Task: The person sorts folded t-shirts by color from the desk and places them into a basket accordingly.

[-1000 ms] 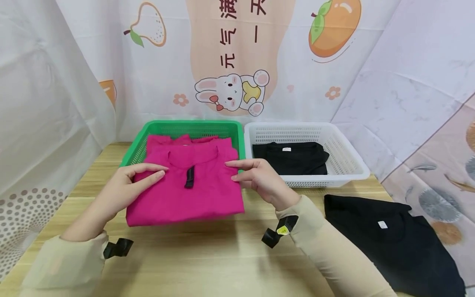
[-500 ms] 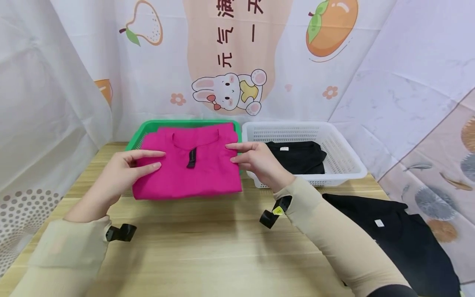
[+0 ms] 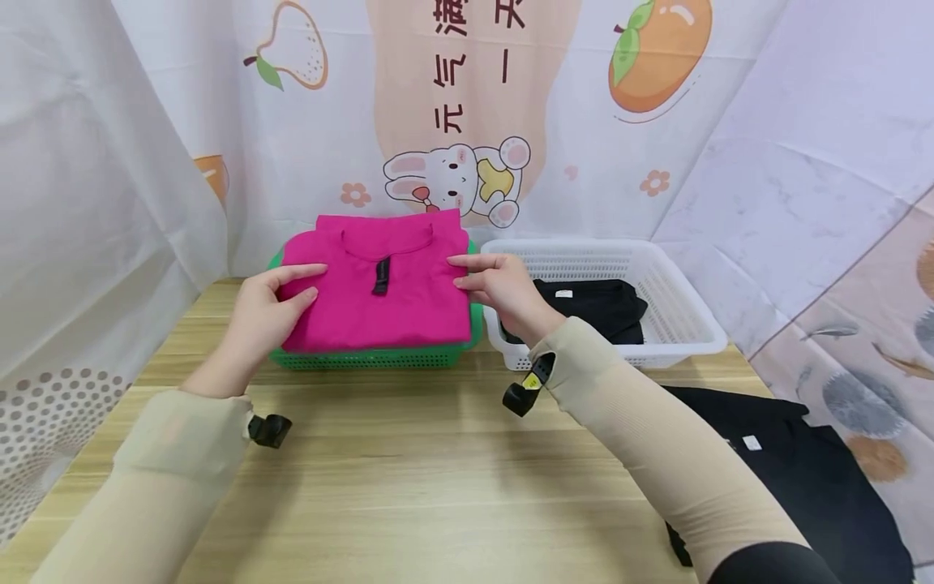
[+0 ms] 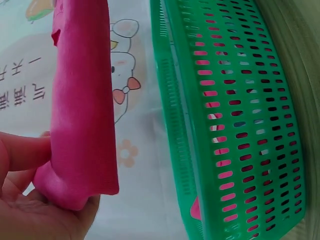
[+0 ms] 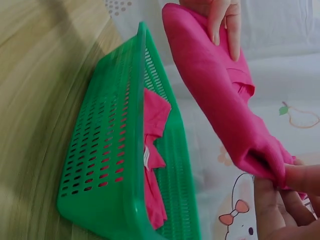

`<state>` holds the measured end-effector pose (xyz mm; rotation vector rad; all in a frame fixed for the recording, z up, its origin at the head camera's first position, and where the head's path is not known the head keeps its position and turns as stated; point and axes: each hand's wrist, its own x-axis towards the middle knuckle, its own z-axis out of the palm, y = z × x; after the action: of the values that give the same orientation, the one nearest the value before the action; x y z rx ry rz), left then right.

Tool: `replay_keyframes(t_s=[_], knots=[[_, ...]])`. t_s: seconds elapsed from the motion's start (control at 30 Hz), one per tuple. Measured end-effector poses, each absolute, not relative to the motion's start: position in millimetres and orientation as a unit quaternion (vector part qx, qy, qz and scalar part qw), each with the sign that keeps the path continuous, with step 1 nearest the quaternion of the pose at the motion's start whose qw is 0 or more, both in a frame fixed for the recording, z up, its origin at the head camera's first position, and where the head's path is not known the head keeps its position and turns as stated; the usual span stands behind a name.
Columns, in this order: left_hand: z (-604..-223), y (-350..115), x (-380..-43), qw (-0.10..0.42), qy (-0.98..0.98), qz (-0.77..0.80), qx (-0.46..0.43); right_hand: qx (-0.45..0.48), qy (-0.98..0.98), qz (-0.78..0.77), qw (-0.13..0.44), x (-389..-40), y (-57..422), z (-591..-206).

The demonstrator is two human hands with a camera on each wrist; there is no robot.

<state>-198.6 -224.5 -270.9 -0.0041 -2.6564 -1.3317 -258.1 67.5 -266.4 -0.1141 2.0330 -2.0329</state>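
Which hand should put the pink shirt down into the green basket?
Probably both together. The left hand and right hand each pinch one side of the folded pink shirt, held level above the green basket. Neither looks better placed alone.

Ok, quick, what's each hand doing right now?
Left hand: grips the left edge of the folded pink cotton shirt, held above the green plastic basket.
Right hand: pinches the shirt's right edge.
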Motion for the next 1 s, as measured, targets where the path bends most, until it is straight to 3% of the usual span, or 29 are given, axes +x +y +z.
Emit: replay_keyframes(t_s=[0.43,1.0], knots=[[-288,-210,-223,0.154,-0.917,-0.368,0.017,-0.028,0.709,-0.701,0.071,-278,53,-292],[-311,-207,-234,0.19,-0.901,-0.389,0.037,-0.015,0.738,-0.673,0.045,-285,38,-316]])
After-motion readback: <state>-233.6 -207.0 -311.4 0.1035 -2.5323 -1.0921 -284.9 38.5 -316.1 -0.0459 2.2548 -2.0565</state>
